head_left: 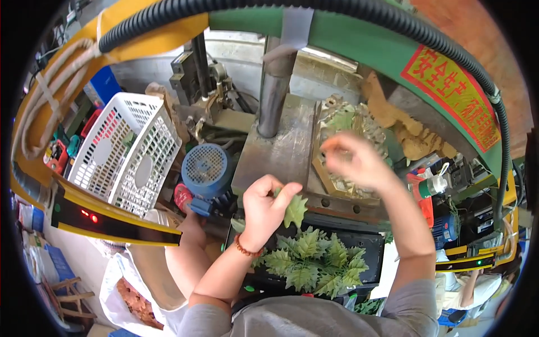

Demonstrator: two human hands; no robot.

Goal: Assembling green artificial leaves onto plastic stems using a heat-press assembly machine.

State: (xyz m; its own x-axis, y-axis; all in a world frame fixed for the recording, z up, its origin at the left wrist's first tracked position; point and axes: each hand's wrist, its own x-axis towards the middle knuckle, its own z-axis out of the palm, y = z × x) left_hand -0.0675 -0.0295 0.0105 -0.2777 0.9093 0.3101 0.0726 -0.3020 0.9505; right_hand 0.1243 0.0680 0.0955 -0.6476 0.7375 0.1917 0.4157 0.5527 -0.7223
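My left hand, with a beaded bracelet at the wrist, is closed on a green artificial leaf, thumb pressed against the fingers. It is held in front of the steel press bed. Over the metal mould on the bed's right side is my right hand, its curled fingers smeared by motion. Whether it holds anything cannot be made out. A pale green leaf piece lies on the mould beyond that hand. Below my hands, a pile of green artificial leaves fills a black tray.
A steel column rises from the bed, under the green press frame. On the left are a white plastic basket and a blue motor. Black-and-yellow sensor bars flank the work area. Another person is at far right.
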